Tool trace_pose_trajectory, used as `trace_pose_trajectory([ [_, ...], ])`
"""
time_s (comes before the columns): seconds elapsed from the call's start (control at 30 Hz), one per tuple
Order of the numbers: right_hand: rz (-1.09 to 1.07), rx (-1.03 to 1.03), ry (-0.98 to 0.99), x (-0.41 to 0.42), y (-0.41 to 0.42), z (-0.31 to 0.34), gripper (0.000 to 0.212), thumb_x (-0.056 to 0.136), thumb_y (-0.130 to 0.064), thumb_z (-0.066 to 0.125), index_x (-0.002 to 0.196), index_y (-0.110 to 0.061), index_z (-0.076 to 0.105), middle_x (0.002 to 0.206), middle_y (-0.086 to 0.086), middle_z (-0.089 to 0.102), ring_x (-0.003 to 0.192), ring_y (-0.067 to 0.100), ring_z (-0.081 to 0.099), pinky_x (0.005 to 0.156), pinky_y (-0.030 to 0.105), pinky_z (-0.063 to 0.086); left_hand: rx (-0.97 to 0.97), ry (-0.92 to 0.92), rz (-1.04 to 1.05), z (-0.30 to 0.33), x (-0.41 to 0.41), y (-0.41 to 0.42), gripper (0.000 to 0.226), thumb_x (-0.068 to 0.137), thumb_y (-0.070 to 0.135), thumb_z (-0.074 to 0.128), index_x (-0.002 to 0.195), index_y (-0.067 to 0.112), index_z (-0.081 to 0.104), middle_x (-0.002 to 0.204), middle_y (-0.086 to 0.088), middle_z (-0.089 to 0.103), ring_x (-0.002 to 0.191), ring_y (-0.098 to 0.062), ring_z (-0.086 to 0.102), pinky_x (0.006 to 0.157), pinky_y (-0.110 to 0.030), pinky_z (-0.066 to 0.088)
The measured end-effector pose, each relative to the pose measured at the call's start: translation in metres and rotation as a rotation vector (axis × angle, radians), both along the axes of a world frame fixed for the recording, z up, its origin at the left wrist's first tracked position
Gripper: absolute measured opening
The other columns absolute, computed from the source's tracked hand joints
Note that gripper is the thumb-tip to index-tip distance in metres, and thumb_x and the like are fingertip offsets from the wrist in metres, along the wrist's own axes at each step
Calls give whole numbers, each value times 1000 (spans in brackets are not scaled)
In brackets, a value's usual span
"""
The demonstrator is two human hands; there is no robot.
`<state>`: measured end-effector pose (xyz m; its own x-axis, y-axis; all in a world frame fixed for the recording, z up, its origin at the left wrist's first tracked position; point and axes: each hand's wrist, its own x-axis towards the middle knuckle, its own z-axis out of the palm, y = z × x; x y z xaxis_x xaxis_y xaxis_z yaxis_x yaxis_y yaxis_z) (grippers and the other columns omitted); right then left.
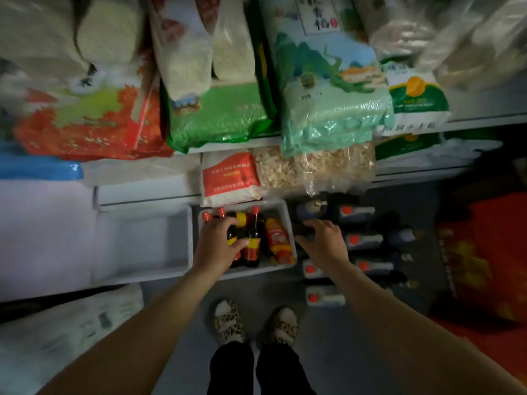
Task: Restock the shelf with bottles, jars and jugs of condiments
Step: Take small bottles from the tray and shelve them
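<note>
A grey bin [285, 212] on the bottom shelf holds dark sauce bottles with red caps [253, 240] and a red squeeze bottle [278, 240] lying on its side. My left hand [218, 246] reaches into the bin and grips one dark bottle with a yellow band [232, 233]. My right hand [325, 243] is just right of the bin, fingers curled over a dark object [302, 230] that I cannot make out. Several jugs with red caps [362, 240] lie on the floor to the right.
An empty grey bin [142, 246] sits left of the bottle bin. Bags of rice and grain [328, 109] fill the shelves above. A red sack [484, 252] lies on the floor at the right. My feet in leopard slippers [256, 323] stand on the grey floor.
</note>
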<state>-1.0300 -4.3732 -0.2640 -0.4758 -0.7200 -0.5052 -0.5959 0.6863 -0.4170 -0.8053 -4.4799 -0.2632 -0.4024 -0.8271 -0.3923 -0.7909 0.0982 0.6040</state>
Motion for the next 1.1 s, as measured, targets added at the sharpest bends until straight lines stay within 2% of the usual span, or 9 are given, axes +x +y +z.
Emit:
trace_pose_trajectory([
  [0.17, -108, 122, -92, -6, 29, -110, 46, 89, -48, 67, 129, -25, 61, 130, 3, 60, 123, 26, 52, 101, 40, 47, 96, 5, 12, -99, -17, 32, 46, 83, 37, 77, 124, 24, 61, 118, 6, 51, 107, -10, 49, 85, -22, 36],
  [0.23, -118, 141, -96, -1, 34, -149, 41, 89, -48, 67, 123, -24, 64, 122, 2, 63, 120, 25, 54, 99, 38, 44, 128, 12, 29, -137, -19, 42, 47, 84, 38, 77, 125, 21, 61, 116, 6, 51, 107, -13, 52, 84, -23, 37],
  [0.43, -251, 123, -172, 19, 39, -282, 59, 84, -63, 66, 131, -30, 58, 124, 1, 62, 110, 24, 60, 92, 45, 52, 182, 23, 28, -265, -19, 53, 44, 85, 42, 74, 124, 25, 61, 119, 4, 54, 112, -14, 54, 86, -24, 38],
  [0.63, -389, -27, -244, 24, 33, -393, 53, 93, -47, 64, 139, -25, 50, 134, 4, 56, 116, 20, 57, 93, 36, 51, 216, 88, -19, -401, -35, 47, 43, 86, 42, 72, 125, 28, 61, 127, 3, 56, 114, -15, 57, 89, -26, 45],
  [0.8, -435, -143, -237, 17, 27, -447, 57, 94, -53, 59, 141, -23, 47, 136, 3, 56, 115, 17, 59, 84, 28, 53, 249, 177, -79, -482, -59, 27, 44, 89, 42, 69, 130, 34, 56, 134, 4, 52, 99, -6, 62, 71, -14, 44],
  [0.87, -450, -175, -252, 15, 25, -462, 60, 93, -58, 57, 142, -25, 44, 135, 4, 57, 111, 16, 61, 83, 30, 57, 177, 200, -142, -505, -68, 23, 44, 90, 45, 66, 131, 37, 52, 136, 3, 51, 100, -8, 62, 80, -22, 53],
  [0.93, -445, -187, -235, 15, 22, -472, 65, 91, -64, 55, 144, -28, 41, 136, 4, 54, 114, 21, 61, 89, 42, 59, 33, 186, -212, -518, -72, 24, 45, 91, 45, 63, 133, 37, 50, 136, 3, 51, 108, -15, 61, 90, -33, 56],
  [1.0, -431, -173, -231, 15, 17, -480, 69, 89, -69, 52, 144, -29, 39, 138, 6, 49, 114, 25, 60, 90, 47, 58, -83, 193, -254, -525, -74, 22, 43, 93, 43, 60, 134, 33, 52, 135, 2, 51, 107, -17, 61, 91, -36, 56],
  [1.1, -467, -173, -261, 10, 8, -481, 75, 84, -78, 48, 142, -30, 44, 136, 6, 47, 114, 28, 58, 94, 49, 56, -99, 279, -257, -521, -81, 13, 41, 96, 49, 49, 132, 30, 56, 129, 2, 54, 95, -13, 62, 88, -34, 55],
])
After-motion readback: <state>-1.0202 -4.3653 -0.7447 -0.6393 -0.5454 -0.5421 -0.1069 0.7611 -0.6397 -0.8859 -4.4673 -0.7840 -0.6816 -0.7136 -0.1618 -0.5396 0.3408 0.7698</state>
